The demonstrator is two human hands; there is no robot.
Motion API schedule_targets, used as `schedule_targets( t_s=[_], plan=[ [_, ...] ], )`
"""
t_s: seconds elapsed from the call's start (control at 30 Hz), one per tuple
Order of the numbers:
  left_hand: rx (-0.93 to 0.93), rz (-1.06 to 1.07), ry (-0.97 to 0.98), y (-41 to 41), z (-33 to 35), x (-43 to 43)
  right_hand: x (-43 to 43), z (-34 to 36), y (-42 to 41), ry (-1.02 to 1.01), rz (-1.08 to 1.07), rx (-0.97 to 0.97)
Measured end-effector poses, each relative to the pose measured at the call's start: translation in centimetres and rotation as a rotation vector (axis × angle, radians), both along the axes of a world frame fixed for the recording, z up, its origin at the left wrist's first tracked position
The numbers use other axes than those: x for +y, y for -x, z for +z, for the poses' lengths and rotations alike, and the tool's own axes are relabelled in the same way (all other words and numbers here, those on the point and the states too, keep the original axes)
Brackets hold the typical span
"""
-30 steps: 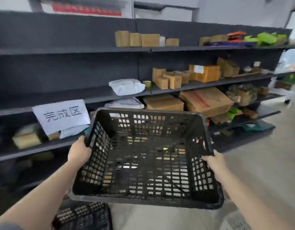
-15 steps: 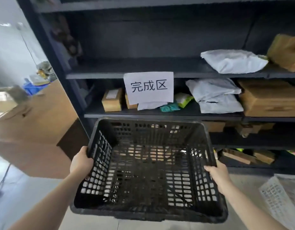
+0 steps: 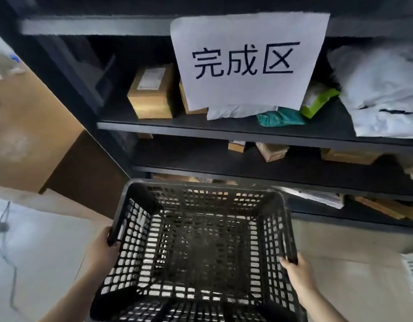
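Note:
I hold an empty black lattice plastic basket (image 3: 131, 198) low in front of me, just before the dark shelving. My left hand (image 3: 101, 249) grips its left rim and my right hand (image 3: 296, 273) grips its right rim. A white paper sign (image 3: 247, 59) with handwritten characters hangs from a shelf edge straight ahead. Behind and below the sign lie a brown carton (image 3: 152, 91), a white mailer bag (image 3: 235, 111), a teal packet (image 3: 279, 117) and a green packet (image 3: 319, 101).
The black shelf unit (image 3: 224, 129) carries more cartons on its lower levels and a large white bag (image 3: 382, 89) at the right. A big cardboard box (image 3: 33, 126) stands to the left. A cable (image 3: 5, 247) trails on the pale floor.
My view has moved closer to the shelves and further down, so the sign looms larger. The basket has sunk lower towards the floor, still held by both hands.

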State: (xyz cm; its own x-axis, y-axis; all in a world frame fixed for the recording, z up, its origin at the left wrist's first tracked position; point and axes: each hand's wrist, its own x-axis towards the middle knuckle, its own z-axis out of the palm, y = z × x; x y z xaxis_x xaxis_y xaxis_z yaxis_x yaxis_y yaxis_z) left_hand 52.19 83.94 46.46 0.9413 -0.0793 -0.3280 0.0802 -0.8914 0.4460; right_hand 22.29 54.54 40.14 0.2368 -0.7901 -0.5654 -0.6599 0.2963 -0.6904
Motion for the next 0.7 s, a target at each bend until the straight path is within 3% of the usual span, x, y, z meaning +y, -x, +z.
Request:
schedule_targets(
  t_s=[0.4,0.7],
  plan=[
    [0.113,-0.087,-0.026,-7.5,-17.6,-3.6,-1.7,-15.5,-4.3,-0.021,-0.087,0.045],
    [0.159,-0.108,-0.049,-8.8,-23.7,-3.5,-1.0,-20.5,-5.1,-0.005,-0.083,0.060]
  ],
)
